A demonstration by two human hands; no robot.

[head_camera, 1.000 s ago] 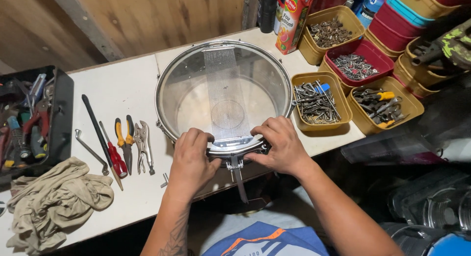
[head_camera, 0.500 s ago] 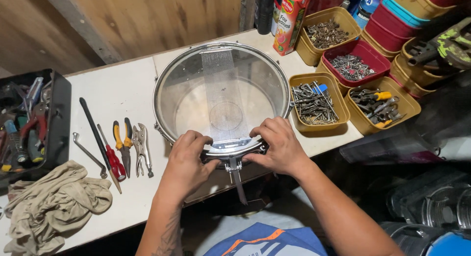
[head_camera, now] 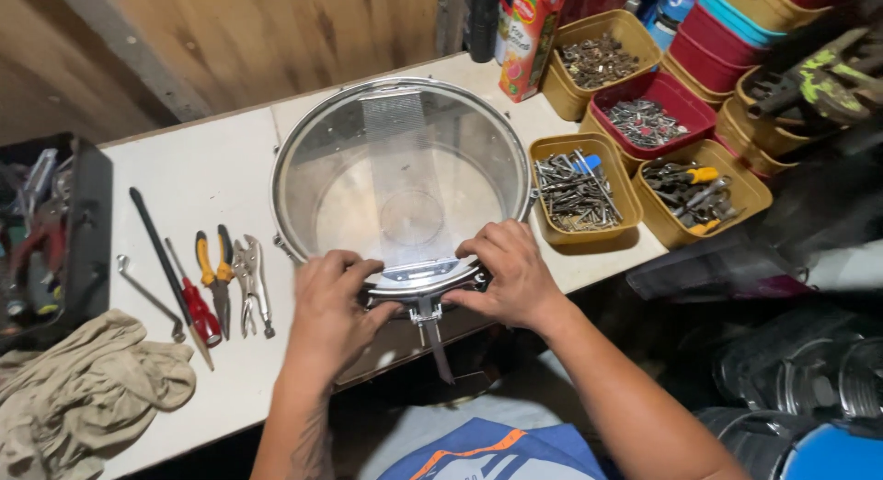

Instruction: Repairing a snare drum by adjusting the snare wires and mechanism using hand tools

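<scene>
My left hand (head_camera: 329, 305) and right hand (head_camera: 511, 273) both clamp near rim of round shiny metal snare drum with clear head (head_camera: 402, 181), sitting at white workbench (head_camera: 198, 177) front edge; yellow-handled pliers (head_camera: 213, 276) lie left.

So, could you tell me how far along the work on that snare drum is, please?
Done: the clear head and metal hoop sit on the snare drum, and the snare wires lie across it. In hand: the left hand and right hand grip the near rim at the strainer bracket. Left: cannot tell; the pliers and screwdriver lie untouched.
</scene>
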